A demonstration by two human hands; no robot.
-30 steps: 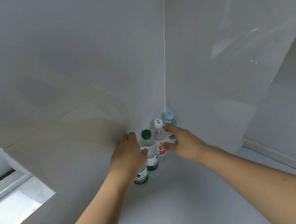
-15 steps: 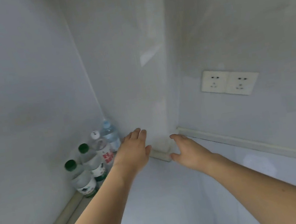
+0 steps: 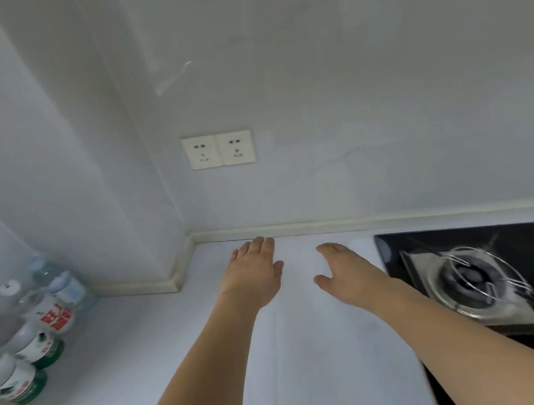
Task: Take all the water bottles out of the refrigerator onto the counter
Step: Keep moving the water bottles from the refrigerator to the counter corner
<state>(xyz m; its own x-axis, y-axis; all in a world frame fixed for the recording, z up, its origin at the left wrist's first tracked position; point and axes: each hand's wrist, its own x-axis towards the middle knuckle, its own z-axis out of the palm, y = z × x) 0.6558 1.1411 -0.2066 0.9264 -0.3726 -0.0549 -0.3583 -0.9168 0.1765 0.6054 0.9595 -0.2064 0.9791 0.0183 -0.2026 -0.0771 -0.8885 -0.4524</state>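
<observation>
Left hand [image 3: 253, 270] extended palm down over the white counter [image 3: 176, 347], fingers straight and together, holding nothing. Right hand [image 3: 344, 268] alongside it, fingers relaxed and spread, likewise empty. Four water bottles [image 3: 31, 327] stand upright in a row on the counter at far left, against the wall and well apart from both hands: two with green caps, one with a white cap and red label, one pale blue. Double wall socket [image 3: 218, 149] above the hands. Gas hob [image 3: 478, 278] at right.

Head camera looks forward and down — close over the counter [image 3: 161, 339] — facing the wall [image 3: 379, 81]
</observation>
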